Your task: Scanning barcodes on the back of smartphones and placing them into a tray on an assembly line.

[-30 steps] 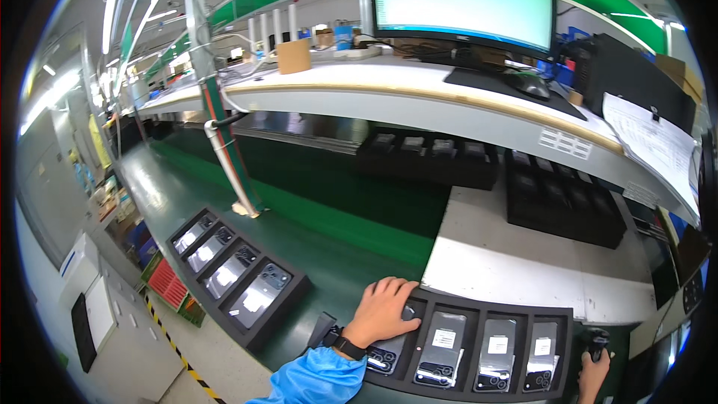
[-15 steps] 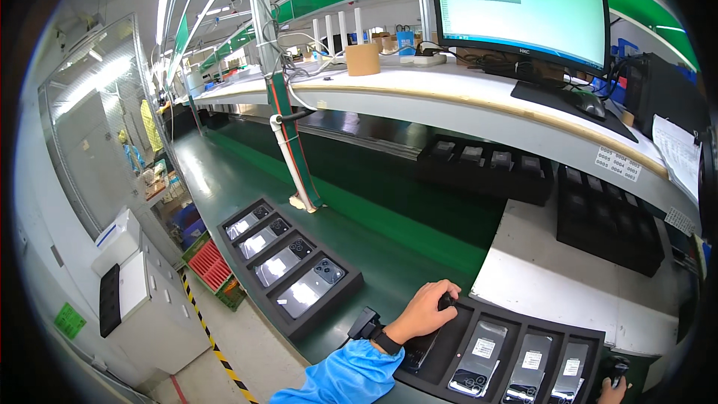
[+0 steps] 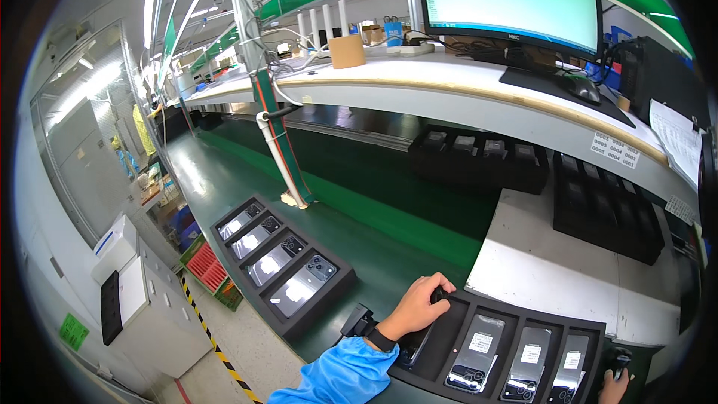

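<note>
My left hand (image 3: 416, 304) is closed at the left end of a black foam tray (image 3: 542, 310), its thumb and fingers pinching a dark glossy phone (image 3: 413, 349). The hand and wrist cover much of that phone, which seems tilted at the leftmost slot. Three silver-grey phones with white labels, one of them a phone (image 3: 476, 352) nearest my left hand, lie camera end toward me in the other slots. Right of the tray, my right hand (image 3: 613, 389) grips a small black handheld device (image 3: 620, 361), partly cut off by the dark picture rim.
Another foam tray (image 3: 280, 310) with several phones lies left on the green bench (image 3: 224, 172). Stacked black trays (image 3: 607, 213) stand at the right, beside a white board (image 3: 535, 254). A post (image 3: 278, 146) rises behind. Above sits a shelf with a monitor (image 3: 512, 4) and mouse (image 3: 583, 90).
The whole view has shifted slightly. Both hands keep nearly the same places and grips; the device in my right hand shows a little more.
</note>
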A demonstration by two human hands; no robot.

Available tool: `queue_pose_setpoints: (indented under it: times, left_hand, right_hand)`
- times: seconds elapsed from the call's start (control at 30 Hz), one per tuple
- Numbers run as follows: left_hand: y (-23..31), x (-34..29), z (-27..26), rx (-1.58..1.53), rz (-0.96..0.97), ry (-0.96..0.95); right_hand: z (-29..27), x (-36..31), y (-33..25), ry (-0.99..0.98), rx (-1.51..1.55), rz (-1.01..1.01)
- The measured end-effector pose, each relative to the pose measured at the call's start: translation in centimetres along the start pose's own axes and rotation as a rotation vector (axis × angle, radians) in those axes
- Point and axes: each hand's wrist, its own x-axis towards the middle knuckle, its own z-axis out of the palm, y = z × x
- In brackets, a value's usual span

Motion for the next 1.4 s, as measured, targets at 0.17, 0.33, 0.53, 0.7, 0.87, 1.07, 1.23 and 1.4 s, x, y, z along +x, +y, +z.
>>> queue_pose_setpoints:
  times: [0.17,0.33,0.53,0.7,0.87,1.07,1.23,1.4]
  left_hand:
    - [-0.3,0.1,0.0,-0.065,0.015,-0.006]
    - [-0.4,0.1,0.1,-0.095,0.0,-0.007]
    - [-0.4,0.0,0.0,-0.103,-0.001,-0.002]
    - [-0.7,-0.2,-0.2,-0.134,-0.006,0.007]
    - [-0.1,0.2,0.0,-0.168,-0.022,0.06]
    - [1.9,0.8,-0.5,-0.324,-0.079,-0.07]
    - [1.2,0.3,-1.0,-0.269,-0.06,-0.072]
    - [0.8,0.2,-0.9,-0.3,-0.077,-0.02]
  right_hand:
    - [-0.1,0.2,0.3,-0.01,-0.042,-0.004]
    - [1.3,1.6,3.8,0.002,0.05,0.136]
    - [2.0,1.9,6.2,0.072,0.171,0.224]
    - [1.0,0.4,-0.5,-0.032,0.191,0.213]
    - [-0.2,-2.6,-7.1,0.127,0.016,0.02]
    - [-2.9,-2.7,-7.1,0.488,0.167,-0.01]
    - [-12.2,2.4,-3.4,0.907,0.766,0.002]
    - [-18.5,5.4,-2.5,0.693,1.272,0.097]
